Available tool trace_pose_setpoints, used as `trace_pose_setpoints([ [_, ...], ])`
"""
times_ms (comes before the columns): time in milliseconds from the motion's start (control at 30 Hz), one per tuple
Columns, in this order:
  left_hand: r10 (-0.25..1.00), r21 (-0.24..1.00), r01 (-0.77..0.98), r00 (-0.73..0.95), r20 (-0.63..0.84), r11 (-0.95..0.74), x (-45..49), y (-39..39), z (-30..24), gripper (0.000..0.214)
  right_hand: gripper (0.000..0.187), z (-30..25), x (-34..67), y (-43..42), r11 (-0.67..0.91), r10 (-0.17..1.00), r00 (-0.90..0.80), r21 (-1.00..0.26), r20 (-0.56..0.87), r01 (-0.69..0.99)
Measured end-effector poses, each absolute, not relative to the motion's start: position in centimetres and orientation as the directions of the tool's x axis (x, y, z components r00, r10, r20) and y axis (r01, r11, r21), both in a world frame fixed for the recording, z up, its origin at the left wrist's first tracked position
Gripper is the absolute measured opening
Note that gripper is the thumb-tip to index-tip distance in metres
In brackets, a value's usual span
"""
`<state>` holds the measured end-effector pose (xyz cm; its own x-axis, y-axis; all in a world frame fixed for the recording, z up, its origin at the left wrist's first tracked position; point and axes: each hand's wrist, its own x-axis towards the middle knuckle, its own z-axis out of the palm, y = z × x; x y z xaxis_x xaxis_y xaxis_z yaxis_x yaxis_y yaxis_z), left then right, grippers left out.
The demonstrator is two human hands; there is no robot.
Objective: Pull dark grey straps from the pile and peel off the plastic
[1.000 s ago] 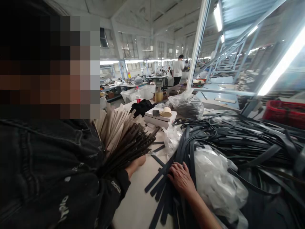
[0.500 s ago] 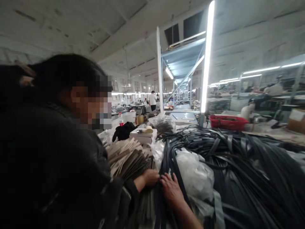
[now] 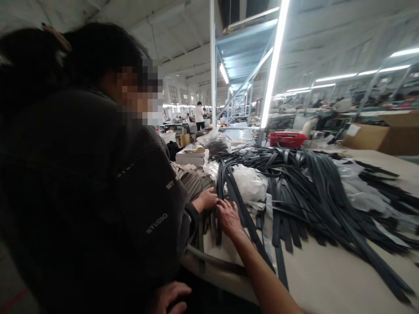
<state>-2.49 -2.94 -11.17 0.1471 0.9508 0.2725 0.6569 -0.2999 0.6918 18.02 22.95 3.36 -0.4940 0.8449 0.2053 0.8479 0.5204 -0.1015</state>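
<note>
My right hand (image 3: 229, 217) reaches forward, fingers stretched flat on the near ends of long dark strips (image 3: 304, 192) heaped over the table (image 3: 327, 279). A co-worker in a dark jacket (image 3: 98, 196) stands close on my left; that person's hand (image 3: 208, 200) rests on the same strip ends, almost touching mine. My left hand (image 3: 170, 298) shows at the bottom edge beside the jacket, fingers curled, their contents hidden. A bundle of tan and brown strips (image 3: 193, 183) lies just beyond the co-worker's hand.
Crumpled clear plastic bags (image 3: 250, 183) lie among the strips. Behind them sit a white box (image 3: 191, 156), a red crate (image 3: 287, 139) and, far right, a cardboard box (image 3: 382, 135). A metal post (image 3: 212, 65) rises at the back. Other people work in the distance.
The view swung right and pulled back, so the co-worker now fills the left. My right hand and the co-worker's hand came together on the strip ends. My left hand entered at the bottom.
</note>
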Motion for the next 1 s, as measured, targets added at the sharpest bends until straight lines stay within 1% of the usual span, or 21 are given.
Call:
trace_pose_setpoints([
  [67,0.932,0.664,0.676,0.098,0.349,-0.32,-2.7,-2.1,-8.9,0.041,0.036,3.1,17.1,22.2,0.522,0.836,-0.477,-0.127,0.27,0.844],
  [167,0.931,0.575,0.773,0.056,0.36,-0.268,-2.3,-0.3,-4.8,0.063,0.028,2.6,16.4,21.5,0.523,0.838,-0.461,-0.186,0.294,0.832],
  [233,0.908,0.504,0.803,0.108,0.404,-0.319,-1.5,1.1,-2.4,0.07,0.027,2.3,16.4,21.4,0.525,0.843,-0.467,-0.22,0.268,0.822],
  [333,0.871,0.399,0.814,0.243,0.427,-0.423,0.5,3.3,0.1,0.071,0.03,2.0,16.6,21.5,0.529,0.847,-0.488,-0.249,0.209,0.811],
  [400,0.866,0.368,0.813,0.298,0.402,-0.451,1.9,4.8,1.1,0.064,0.032,2.0,16.7,21.3,0.526,0.85,-0.494,-0.256,0.182,0.811],
  [500,0.843,0.344,0.79,0.375,0.385,-0.508,3.3,6.4,1.5,0.033,0.034,2.3,16.9,20.7,0.516,0.856,-0.495,-0.254,0.146,0.818],
  [533,0.834,0.326,0.782,0.412,0.368,-0.53,3.5,6.8,1.3,0.027,0.034,2.4,17.0,20.6,0.516,0.857,-0.499,-0.25,0.132,0.82],
  [600,0.818,0.285,0.777,0.469,0.333,-0.561,3.6,7.3,0.9,0.023,0.033,2.6,17.4,20.4,0.526,0.85,-0.515,-0.235,0.108,0.818],
  [667,0.792,0.259,0.765,0.485,0.37,-0.59,3.7,7.6,0.6,0.023,0.034,2.8,17.9,20.6,0.545,0.837,-0.541,-0.214,0.085,0.81],
  [733,0.765,0.27,0.756,0.434,0.475,-0.597,3.6,7.7,0.6,0.017,0.036,3.1,18.6,20.9,0.57,0.819,-0.572,-0.196,0.056,0.798],
  [800,0.752,0.328,0.744,0.34,0.564,-0.582,3.3,7.9,1.2,0.011,0.04,3.5,19.4,21.4,0.598,0.795,-0.606,-0.177,0.01,0.782],
  [833,0.756,0.364,0.738,0.293,0.586,-0.568,3.0,8.0,1.7,0.01,0.042,3.8,19.8,21.6,0.613,0.781,-0.625,-0.166,-0.023,0.772],
  [933,0.797,0.492,0.696,0.196,0.571,-0.523,1.7,8.9,3.3,0.012,0.05,4.8,20.3,22.1,0.654,0.739,-0.665,-0.125,-0.103,0.746],
  [1000,0.847,0.592,0.658,0.136,0.513,-0.465,0.9,9.8,4.3,0.011,0.048,5.6,20.1,22.3,0.675,0.723,-0.682,-0.099,-0.107,0.731],
])
